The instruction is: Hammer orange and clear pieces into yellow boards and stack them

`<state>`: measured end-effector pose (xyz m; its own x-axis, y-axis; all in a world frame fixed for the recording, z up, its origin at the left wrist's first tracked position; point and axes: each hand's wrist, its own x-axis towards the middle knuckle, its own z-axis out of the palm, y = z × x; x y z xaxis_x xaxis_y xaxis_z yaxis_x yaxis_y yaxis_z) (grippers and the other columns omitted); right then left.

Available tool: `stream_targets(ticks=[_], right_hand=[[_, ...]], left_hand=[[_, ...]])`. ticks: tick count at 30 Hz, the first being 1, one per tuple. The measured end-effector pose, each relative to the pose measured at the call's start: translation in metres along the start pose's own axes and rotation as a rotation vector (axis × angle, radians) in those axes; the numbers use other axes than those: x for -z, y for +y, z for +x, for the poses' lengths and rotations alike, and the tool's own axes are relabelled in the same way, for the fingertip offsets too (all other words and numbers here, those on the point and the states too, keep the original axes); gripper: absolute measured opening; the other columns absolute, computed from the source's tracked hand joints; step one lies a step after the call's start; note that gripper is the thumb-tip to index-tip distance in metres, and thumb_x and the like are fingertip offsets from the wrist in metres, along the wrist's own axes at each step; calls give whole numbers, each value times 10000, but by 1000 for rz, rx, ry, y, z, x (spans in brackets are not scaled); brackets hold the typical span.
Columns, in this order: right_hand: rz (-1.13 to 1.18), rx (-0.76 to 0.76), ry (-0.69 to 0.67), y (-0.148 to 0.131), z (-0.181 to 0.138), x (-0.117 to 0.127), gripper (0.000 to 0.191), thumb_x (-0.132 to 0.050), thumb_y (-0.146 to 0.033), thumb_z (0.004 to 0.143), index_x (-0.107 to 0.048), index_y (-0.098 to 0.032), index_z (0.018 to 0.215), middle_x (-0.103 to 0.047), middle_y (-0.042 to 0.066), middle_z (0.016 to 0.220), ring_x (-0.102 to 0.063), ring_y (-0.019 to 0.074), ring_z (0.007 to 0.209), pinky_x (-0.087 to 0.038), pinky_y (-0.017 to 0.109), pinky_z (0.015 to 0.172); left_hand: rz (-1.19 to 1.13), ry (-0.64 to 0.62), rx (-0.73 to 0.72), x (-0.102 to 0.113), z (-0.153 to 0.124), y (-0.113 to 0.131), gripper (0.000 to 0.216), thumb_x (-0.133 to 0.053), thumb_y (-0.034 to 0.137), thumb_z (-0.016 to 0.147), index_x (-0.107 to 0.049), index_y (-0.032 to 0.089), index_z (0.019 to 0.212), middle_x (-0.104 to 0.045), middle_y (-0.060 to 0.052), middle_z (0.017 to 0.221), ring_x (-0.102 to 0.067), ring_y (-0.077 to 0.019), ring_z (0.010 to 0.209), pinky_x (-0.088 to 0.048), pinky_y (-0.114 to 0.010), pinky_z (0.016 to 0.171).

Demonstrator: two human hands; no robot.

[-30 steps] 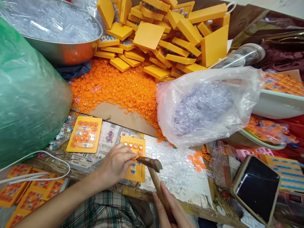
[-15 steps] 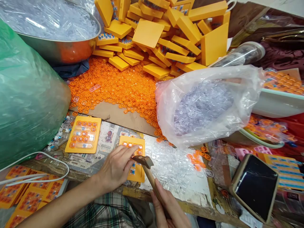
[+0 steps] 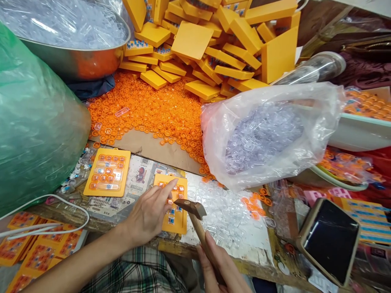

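Observation:
A yellow plastic panel (image 3: 178, 226) with orange-rimmed clear buttons in its upper rows and bare blue-and-white parts below lies on the bench in front of me. My left hand (image 3: 149, 215) rests over its left side, the index finger stretched out above the buttons and the thumb low by the panel. No held piece shows in it. In my right hand (image 3: 224, 266) is a small hammer (image 3: 196, 209), gripped by its wooden handle. The hammer's head is tilted over the panel's right edge, close to my left fingertips. Left of these lies another yellow panel (image 3: 121, 176), its rows filled with buttons.
Loose orange rings (image 3: 146, 106) are heaped behind, below a pile of yellow panels (image 3: 191, 40). A plastic bag (image 3: 210, 134) of clear pieces stands at right, near a phone (image 3: 331, 240). Clear caps (image 3: 221, 211) cover a white sheet. At left are a green bag (image 3: 39, 122) and metal bowl (image 3: 100, 65).
The hammer and my right hand have moved slightly right and down, away from my left fingers. My left index finger has lifted and drawn back a little.

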<state>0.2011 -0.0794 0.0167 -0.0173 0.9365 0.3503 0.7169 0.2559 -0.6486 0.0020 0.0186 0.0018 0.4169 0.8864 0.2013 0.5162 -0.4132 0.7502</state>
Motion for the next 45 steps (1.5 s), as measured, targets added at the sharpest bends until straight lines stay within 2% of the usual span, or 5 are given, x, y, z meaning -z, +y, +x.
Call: stream_targets(ticks=[17,22,30,37,45], right_hand=[[23,4,-128,2,5,4,512,-567,-97,880,-548,-264,1363,-741,55,1040,-733,143,841,-584,192,745],[-4,-242,201,5,-1,1,405,-696,-182,815,-673,-218,1218,-734,60,1128,-737,224,932,-592,282,858],[98,-331,215,10,-2,-3,372,-727,-237,791,-707,-181,1159,-726,75,1140,-736,250,936,-601,340,877],[16,-229,254,10,-11,-3,396,-713,-160,797,-690,-203,1190,-742,63,1105,-747,234,879,-616,313,830],[84,60,-69,5,-3,3,621,-612,-16,826,-521,-282,1380,-749,43,1029,-737,162,844,-600,219,735]], left_hand=[[-71,-1,60,11,2,-4,605,-512,112,872,-354,198,1449,-737,-49,986,-696,-190,895,-582,-327,808],[93,170,78,35,54,-13,266,-512,146,907,-657,159,1129,-717,-90,1064,-672,-203,981,-542,-329,903],[304,88,296,37,135,-36,207,-551,272,938,-640,113,1035,-659,-78,1060,-640,-224,990,-539,-425,861],[66,-13,124,29,57,-12,316,-589,76,842,-561,161,1144,-682,-49,981,-657,-178,928,-548,-315,850],[-91,-37,-2,11,-23,-1,414,-503,129,915,-419,234,1306,-689,-64,1080,-661,-192,1011,-559,-360,891]])
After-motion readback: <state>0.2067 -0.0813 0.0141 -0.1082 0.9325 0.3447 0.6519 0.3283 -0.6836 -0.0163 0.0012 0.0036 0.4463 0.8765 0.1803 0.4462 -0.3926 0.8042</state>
